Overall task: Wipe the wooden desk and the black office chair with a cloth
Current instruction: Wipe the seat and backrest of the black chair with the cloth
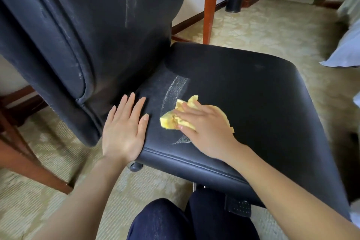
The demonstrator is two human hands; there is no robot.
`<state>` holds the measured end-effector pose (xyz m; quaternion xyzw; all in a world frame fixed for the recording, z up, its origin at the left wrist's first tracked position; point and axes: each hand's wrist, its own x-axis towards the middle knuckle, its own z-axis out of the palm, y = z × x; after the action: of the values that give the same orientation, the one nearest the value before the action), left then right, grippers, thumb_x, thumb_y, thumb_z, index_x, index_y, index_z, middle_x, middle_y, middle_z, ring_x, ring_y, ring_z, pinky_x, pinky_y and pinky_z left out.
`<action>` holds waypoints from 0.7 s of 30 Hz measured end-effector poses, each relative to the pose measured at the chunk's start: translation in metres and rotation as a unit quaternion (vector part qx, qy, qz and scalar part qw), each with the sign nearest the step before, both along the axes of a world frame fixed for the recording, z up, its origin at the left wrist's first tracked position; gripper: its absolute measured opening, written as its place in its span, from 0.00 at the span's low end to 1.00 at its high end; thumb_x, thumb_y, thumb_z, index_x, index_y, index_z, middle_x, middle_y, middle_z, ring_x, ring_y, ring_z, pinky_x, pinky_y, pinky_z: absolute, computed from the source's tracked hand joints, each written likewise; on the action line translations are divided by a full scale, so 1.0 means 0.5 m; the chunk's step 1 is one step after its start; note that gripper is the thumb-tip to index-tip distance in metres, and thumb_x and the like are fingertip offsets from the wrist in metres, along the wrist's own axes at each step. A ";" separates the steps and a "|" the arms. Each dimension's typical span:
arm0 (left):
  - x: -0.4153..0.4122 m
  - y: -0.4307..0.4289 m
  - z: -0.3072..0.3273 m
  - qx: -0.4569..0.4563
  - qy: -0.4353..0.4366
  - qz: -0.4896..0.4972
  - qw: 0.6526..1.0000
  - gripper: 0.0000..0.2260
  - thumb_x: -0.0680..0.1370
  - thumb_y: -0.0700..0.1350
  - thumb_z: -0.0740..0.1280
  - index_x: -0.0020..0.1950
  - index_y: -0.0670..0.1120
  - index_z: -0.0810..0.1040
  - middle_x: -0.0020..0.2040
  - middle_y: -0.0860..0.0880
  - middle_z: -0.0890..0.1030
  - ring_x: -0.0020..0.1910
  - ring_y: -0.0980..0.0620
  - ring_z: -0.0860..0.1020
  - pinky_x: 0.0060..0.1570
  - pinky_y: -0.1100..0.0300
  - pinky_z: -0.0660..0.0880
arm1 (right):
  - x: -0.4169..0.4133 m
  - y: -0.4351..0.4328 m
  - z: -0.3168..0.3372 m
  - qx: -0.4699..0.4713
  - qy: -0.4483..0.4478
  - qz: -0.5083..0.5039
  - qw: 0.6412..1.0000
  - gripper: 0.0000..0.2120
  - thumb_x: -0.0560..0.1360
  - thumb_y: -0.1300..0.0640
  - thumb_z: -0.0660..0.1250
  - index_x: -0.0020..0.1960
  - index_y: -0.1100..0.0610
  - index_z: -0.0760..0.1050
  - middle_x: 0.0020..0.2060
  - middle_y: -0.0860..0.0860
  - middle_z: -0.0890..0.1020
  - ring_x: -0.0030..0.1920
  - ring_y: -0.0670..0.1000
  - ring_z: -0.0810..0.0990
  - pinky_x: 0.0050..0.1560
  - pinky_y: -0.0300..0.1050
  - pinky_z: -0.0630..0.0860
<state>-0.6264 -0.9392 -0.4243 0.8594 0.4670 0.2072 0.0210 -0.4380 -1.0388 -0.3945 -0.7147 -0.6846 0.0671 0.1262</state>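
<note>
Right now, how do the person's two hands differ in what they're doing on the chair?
The left hand lies flat and bare on the seat near its edge, fingers straight, holding nothing. The right hand presses a crumpled yellow cloth onto the seat, beside a pale streak. Both rest palm-down on the same black seat.

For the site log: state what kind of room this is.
Probably a hotel room: patterned carpet, a bed edge with white linen, a small black bin and a wooden desk leg behind the black office chair.
</note>
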 end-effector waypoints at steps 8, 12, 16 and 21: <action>-0.001 0.004 -0.006 -0.007 0.003 -0.004 1.000 0.30 0.78 0.60 0.39 0.77 0.50 0.58 0.78 0.48 0.55 0.77 0.52 0.51 0.74 0.55 0.48 | -0.057 -0.182 -0.011 0.061 -0.072 -0.008 0.995 0.21 0.73 0.49 0.56 0.63 0.45 0.77 0.64 0.45 0.76 0.67 0.51 0.73 0.67 0.51 0.68; -0.002 0.002 -0.008 -0.011 0.012 0.001 1.000 0.28 0.78 0.58 0.41 0.77 0.50 0.58 0.78 0.48 0.55 0.77 0.52 0.51 0.74 0.55 0.47 | -0.018 -0.243 -0.015 0.085 -0.102 -0.045 0.990 0.20 0.74 0.54 0.57 0.64 0.48 0.76 0.67 0.46 0.74 0.67 0.52 0.73 0.64 0.51 0.65; -0.001 -0.008 -0.010 -0.010 0.015 0.007 1.000 0.27 0.80 0.58 0.40 0.77 0.50 0.57 0.78 0.48 0.55 0.77 0.52 0.51 0.74 0.54 0.46 | 0.047 -0.249 -0.003 0.052 -0.038 -0.094 0.993 0.18 0.79 0.55 0.62 0.69 0.48 0.71 0.70 0.43 0.68 0.70 0.48 0.68 0.69 0.46 0.63; 0.003 -0.027 -0.010 -0.010 0.014 0.014 1.000 0.26 0.80 0.56 0.43 0.77 0.49 0.57 0.78 0.47 0.54 0.77 0.51 0.51 0.74 0.53 0.47 | 0.153 -0.132 0.015 -0.028 -0.027 -0.128 0.991 0.20 0.81 0.50 0.55 0.73 0.44 0.63 0.74 0.43 0.63 0.69 0.54 0.66 0.68 0.49 0.62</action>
<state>-0.6248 -0.9527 -0.4292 0.8551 0.4815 0.1911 0.0204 -0.3618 -1.1049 -0.3872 -0.8012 -0.5888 0.0503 0.0946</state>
